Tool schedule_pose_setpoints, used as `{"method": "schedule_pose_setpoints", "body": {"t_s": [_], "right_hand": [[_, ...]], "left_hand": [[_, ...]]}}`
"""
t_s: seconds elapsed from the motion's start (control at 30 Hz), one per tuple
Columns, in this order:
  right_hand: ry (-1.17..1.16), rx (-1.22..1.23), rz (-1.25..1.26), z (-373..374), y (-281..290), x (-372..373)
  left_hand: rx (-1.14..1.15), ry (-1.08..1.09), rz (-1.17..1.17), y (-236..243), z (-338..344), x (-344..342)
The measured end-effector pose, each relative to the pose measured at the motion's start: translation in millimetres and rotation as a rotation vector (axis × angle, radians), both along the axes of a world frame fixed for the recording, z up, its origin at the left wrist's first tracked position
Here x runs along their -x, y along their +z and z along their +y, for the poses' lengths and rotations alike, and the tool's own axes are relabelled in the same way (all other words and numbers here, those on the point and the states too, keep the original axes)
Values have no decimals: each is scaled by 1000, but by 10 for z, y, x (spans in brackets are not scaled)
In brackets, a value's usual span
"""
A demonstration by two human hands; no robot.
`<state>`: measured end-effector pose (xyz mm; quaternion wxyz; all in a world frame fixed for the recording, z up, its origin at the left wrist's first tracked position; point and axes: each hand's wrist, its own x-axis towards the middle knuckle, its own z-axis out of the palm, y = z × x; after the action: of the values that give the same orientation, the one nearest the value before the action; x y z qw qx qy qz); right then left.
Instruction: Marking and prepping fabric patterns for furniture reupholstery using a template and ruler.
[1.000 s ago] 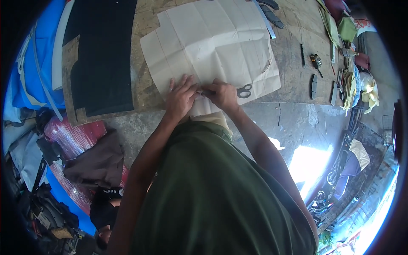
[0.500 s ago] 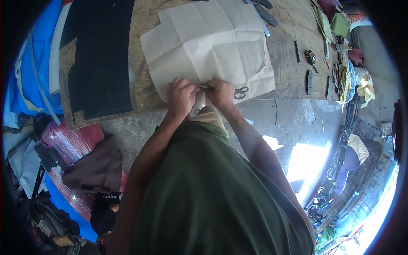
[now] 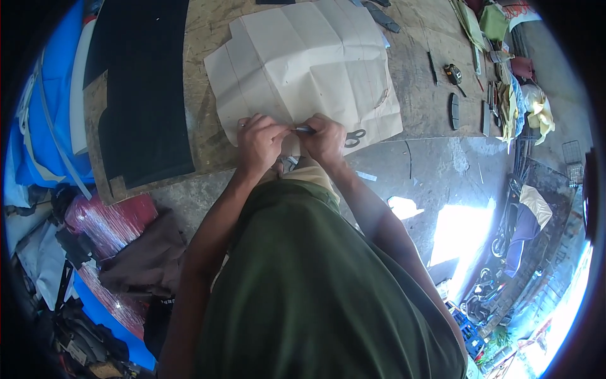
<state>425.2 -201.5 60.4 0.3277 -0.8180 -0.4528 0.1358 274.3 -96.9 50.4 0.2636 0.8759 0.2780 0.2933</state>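
A large creased sheet of pale brown paper (image 3: 303, 63), marked with thin reddish lines, lies on the wooden table. At its near edge my two hands meet. My right hand (image 3: 324, 139) is closed around a slim dark pen-like tool (image 3: 305, 129), whose thin end points left; its exact kind is unclear. My left hand (image 3: 259, 140) is closed in a pinch at that thin end, and whatever sits between its fingertips is too small to make out. Dark scissor handles (image 3: 355, 138) show just right of my right hand, over the paper; the hand hides the rest of the scissors.
Black material (image 3: 146, 95) covers the table's left part. On the right are a tape measure (image 3: 452, 74), a dark thin tool (image 3: 432, 68) and a dark flat block (image 3: 454, 111). Folded cloths (image 3: 494, 25) line the far right. Brown fabric (image 3: 148, 259) drapes over a wrapped red roll (image 3: 110, 218).
The view has shifted slightly, moving the table and paper a little left in the picture. My left hand has drawn a little away from my right, whose grip on the pen-like tool stays.
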Motion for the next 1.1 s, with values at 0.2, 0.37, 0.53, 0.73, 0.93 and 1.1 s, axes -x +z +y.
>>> {"method": "schedule_pose_setpoints", "body": {"t_s": [0.2,0.37,0.53,0.73,0.93,1.1], "right_hand": [[-23,87,108,5,347,13],[-2,216,100,-67,489,-2],[124,379,-22,2,665,-8],[160,449,-87,42,780,-14],[185,471,-186,39,781,-22],[193,492,-236,33,744,-23]], "left_hand": [[-6,7,-24,-37,49,47],[-34,12,-32,-5,53,36],[-69,-5,-57,62,16,19],[-172,-54,-87,70,14,20],[-240,-82,-63,127,11,-3],[-248,-94,-36,151,5,-14]]}}
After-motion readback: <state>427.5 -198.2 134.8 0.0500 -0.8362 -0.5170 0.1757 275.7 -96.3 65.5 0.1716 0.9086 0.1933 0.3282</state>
